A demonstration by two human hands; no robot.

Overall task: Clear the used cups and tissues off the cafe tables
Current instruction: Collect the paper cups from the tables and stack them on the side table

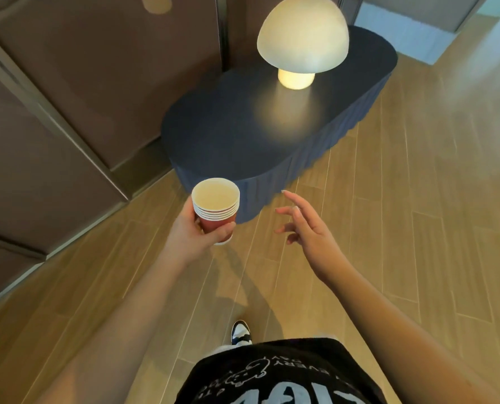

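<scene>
Left hand (195, 233) grips stacked red cups (216, 209); right hand (307, 225) fingers spread (shirt (278, 377) reads "EVERY").

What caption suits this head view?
Left hand holds stacked red paper cups beside a dark oval table; right hand open.

- i see a dark oval table (219, 135) with a fluted skirt standing on the wood plank floor (418, 228).
- a lit mushroom lamp (301, 39) stands on its far right end.
</scene>
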